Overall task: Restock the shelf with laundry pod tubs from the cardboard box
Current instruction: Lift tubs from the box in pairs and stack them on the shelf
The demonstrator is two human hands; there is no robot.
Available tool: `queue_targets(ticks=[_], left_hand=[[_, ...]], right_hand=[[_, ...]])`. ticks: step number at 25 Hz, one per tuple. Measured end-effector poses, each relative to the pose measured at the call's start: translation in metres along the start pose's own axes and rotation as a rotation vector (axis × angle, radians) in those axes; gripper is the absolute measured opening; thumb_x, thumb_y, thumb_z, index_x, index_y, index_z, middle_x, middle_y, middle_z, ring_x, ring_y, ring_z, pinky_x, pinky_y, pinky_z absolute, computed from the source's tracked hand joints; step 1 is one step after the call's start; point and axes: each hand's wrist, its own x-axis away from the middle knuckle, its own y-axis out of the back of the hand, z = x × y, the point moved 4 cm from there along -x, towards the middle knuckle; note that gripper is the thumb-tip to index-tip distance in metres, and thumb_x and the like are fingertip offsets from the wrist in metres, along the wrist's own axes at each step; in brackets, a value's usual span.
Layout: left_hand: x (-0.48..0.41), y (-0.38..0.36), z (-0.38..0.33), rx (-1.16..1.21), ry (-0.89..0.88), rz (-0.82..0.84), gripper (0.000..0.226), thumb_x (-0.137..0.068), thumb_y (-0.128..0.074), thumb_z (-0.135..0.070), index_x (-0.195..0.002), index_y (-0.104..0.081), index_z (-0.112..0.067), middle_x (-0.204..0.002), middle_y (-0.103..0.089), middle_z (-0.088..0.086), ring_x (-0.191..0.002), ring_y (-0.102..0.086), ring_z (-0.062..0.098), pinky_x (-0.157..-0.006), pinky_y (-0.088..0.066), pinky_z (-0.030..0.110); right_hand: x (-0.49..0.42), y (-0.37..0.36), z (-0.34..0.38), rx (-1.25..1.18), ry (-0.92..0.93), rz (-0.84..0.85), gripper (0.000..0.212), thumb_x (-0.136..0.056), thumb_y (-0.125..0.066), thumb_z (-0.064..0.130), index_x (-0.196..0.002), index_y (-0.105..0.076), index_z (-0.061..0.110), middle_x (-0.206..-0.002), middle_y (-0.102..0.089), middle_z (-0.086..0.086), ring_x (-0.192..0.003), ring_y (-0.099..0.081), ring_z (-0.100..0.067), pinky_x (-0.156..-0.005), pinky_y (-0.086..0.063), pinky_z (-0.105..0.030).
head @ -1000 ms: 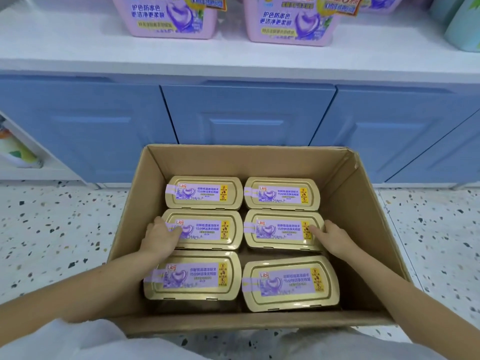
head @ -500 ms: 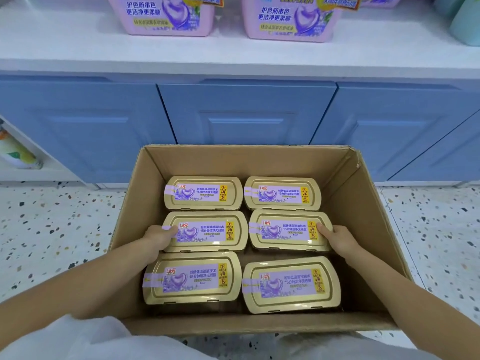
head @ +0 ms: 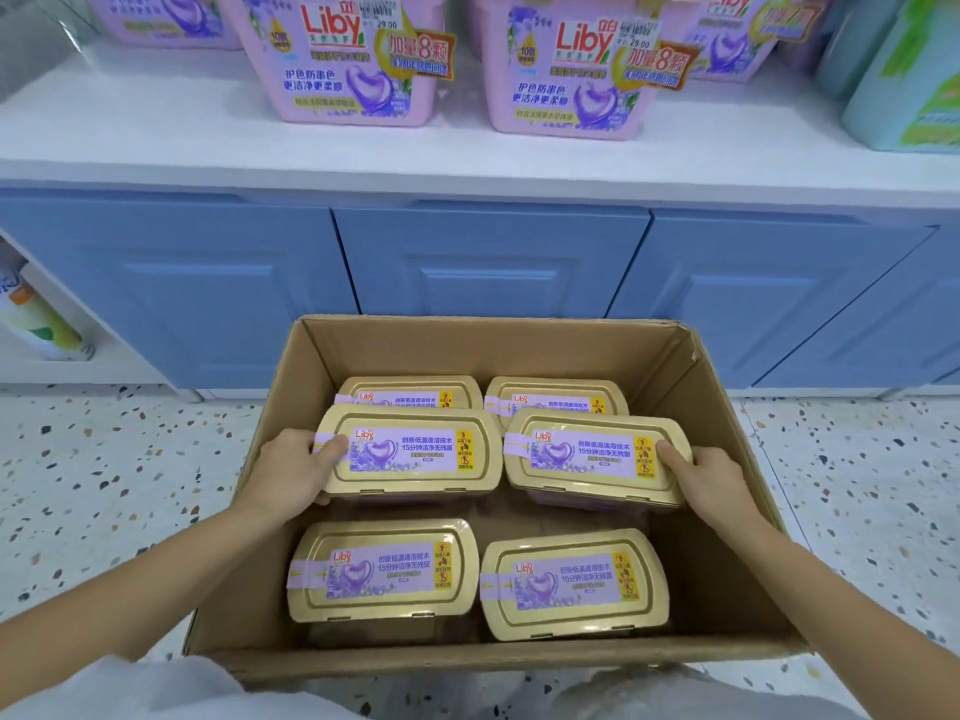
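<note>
The open cardboard box (head: pixel 727 459) stands on the speckled floor (head: pixel 104 485), just in front of the blue cabinet doors (head: pixel 488 283), and it contains six laundry pod tubs with gold lids in three rows of two. Both bare forearms reach into the box from its near edge, one from each side. The left hand (head: pixel 291 472) grips the left end of the middle-left tub (head: pixel 410 452); the thumb lies on top of the gold lid, on the purple label strip, and the other fingers curl under the end of the tub. The right hand (head: pixel 711 478) holds the right end of the middle-right tub (head: pixel 592 457) in the same way, thumb on the lid and fingers wrapped around the side. These two tubs sit higher than the others in the box, and they cover a part of the back-row tubs (head: pixel 415 392) behind them. The two front-row tubs (head: pixel 384 569) rest low in the box, nearest to the person. Above the box, on the white shelf (head: pixel 208 148), two pink Liby tubs (head: pixel 337 59) stand upright side by side, with more packages behind and beside them.
</note>
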Motion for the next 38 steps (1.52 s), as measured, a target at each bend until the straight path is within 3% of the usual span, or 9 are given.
queue_targets(ticks=[5,8,10,14,20,24,29,35,38], left_hand=[[0.019,0.046,-0.038,-0.012,-0.048,-0.053,0.034,-0.090,-0.052,-0.032,-0.066,-0.063,-0.010,-0.061,-0.066,0.005,-0.040,-0.059,0.020,-0.039,-0.042,0.016],[0.025,0.093,-0.079,-0.046,-0.130,-0.139,0.039,-0.088,-0.055,-0.032,-0.066,-0.066,-0.001,-0.057,-0.066,0.015,-0.035,-0.056,0.018,-0.047,-0.042,0.027],[0.028,0.125,-0.109,-0.008,-0.175,-0.204,0.042,-0.086,-0.057,-0.032,-0.068,-0.066,0.004,-0.061,-0.066,0.021,-0.033,-0.055,0.018,-0.053,-0.039,0.031],[0.030,0.188,-0.171,0.110,-0.269,-0.289,0.040,-0.085,-0.057,-0.029,-0.072,-0.066,0.008,-0.037,-0.058,0.003,-0.033,-0.054,0.021,-0.051,-0.042,0.026],[0.025,0.273,-0.261,0.300,-0.361,-0.288,0.027,-0.086,-0.055,-0.021,-0.075,-0.060,0.004,-0.034,-0.059,0.009,-0.028,-0.056,0.018,-0.030,-0.040,0.016],[0.013,0.309,-0.301,0.282,-0.390,-0.301,0.029,-0.085,-0.055,-0.024,-0.086,-0.063,0.004,-0.043,-0.065,0.010,-0.033,-0.062,0.019,-0.033,-0.044,0.017],[-0.016,0.325,-0.331,0.240,-0.370,-0.313,0.029,-0.085,-0.056,-0.027,-0.081,-0.060,0.002,-0.041,-0.065,0.009,-0.033,-0.062,0.017,-0.033,-0.046,0.017],[-0.052,0.319,-0.336,0.212,-0.305,-0.265,0.030,-0.085,-0.057,-0.028,-0.074,-0.059,0.000,-0.041,-0.064,0.009,-0.033,-0.061,0.018,-0.038,-0.050,0.023],[-0.062,0.317,-0.342,0.197,-0.299,-0.262,0.033,-0.086,-0.055,-0.030,-0.071,-0.060,-0.001,-0.041,-0.065,0.009,-0.033,-0.061,0.017,-0.038,-0.050,0.022]], right_hand=[[0.022,0.040,0.036,-0.078,0.011,-0.020,0.037,-0.091,-0.051,0.036,-0.066,-0.059,0.010,-0.067,-0.061,-0.007,-0.062,-0.057,-0.018,-0.052,-0.040,-0.027],[0.024,0.079,0.074,-0.086,0.055,-0.048,0.042,-0.088,-0.053,0.041,-0.065,-0.064,0.007,-0.068,-0.066,-0.011,-0.072,-0.063,-0.032,-0.070,-0.048,-0.036],[0.024,0.108,0.108,-0.123,0.101,-0.069,0.047,-0.087,-0.054,0.041,-0.071,-0.067,-0.002,-0.067,-0.070,-0.017,-0.067,-0.068,-0.033,-0.074,-0.053,-0.038],[0.029,0.172,0.188,-0.247,0.231,-0.110,0.039,-0.088,-0.055,0.030,-0.062,-0.063,0.002,-0.035,-0.058,0.000,-0.032,-0.059,-0.012,-0.036,-0.048,-0.018],[0.032,0.245,0.307,-0.321,0.395,-0.181,0.033,-0.087,-0.057,0.029,-0.065,-0.055,0.005,-0.053,-0.051,-0.011,-0.025,-0.052,-0.012,-0.029,-0.046,-0.022],[0.019,0.267,0.360,-0.294,0.417,-0.191,0.032,-0.086,-0.057,0.034,-0.078,-0.060,0.004,-0.043,-0.060,-0.007,-0.029,-0.058,-0.014,-0.034,-0.052,-0.026],[-0.009,0.274,0.395,-0.250,0.401,-0.206,0.036,-0.086,-0.057,0.037,-0.091,-0.060,0.001,-0.064,-0.064,-0.015,-0.029,-0.058,-0.014,-0.033,-0.050,-0.025],[-0.039,0.263,0.400,-0.197,0.325,-0.191,0.042,-0.086,-0.056,0.038,-0.091,-0.059,-0.004,-0.065,-0.065,-0.018,-0.030,-0.059,-0.016,-0.034,-0.051,-0.026],[-0.047,0.263,0.406,-0.212,0.334,-0.204,0.035,-0.086,-0.057,0.035,-0.079,-0.057,0.001,-0.064,-0.064,-0.016,-0.030,-0.058,-0.016,-0.036,-0.052,-0.028]])
